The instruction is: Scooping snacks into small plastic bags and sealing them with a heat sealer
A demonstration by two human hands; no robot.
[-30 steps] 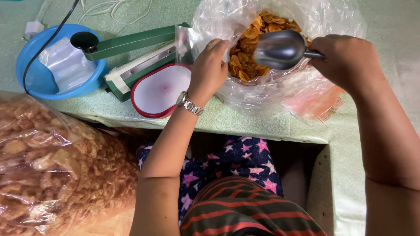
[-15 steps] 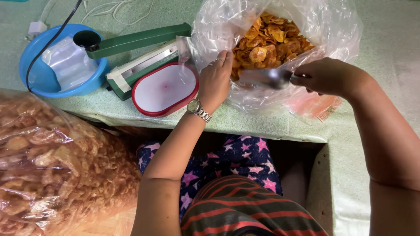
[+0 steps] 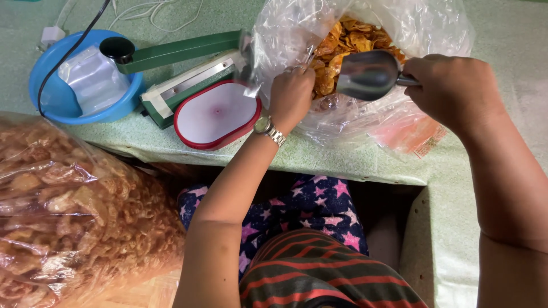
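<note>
The right hand (image 3: 454, 91) is clenched around the short handle of a metal scoop (image 3: 368, 74), gripping it so that only a stub of the handle shows by the knuckles. The scoop is dull silver, rounded like a half cylinder, and its smooth back faces the camera, so whether it carries anything cannot be told. It hangs over the mouth of a big clear plastic bag (image 3: 434, 28), just left of the gripping fist.

Inside that bag, behind and beneath the scoop, lie golden-orange chips (image 3: 354, 37), thin, curled and irregular, some browner at the edges.

The left hand (image 3: 291, 97) pinches a fold of clear plastic at the bag's near edge, fingers closed on the film, right beside the scoop's open end. A metal wristwatch (image 3: 268, 130) sits on that wrist.

Left of the left hand lies a red-rimmed white oval lid (image 3: 216, 114), touching a green and white heat sealer (image 3: 182, 68). Further left stands a blue bowl (image 3: 54, 100). Well below and left of the hands bulges a large bag of pale puffed crackers (image 3: 74, 217).
</note>
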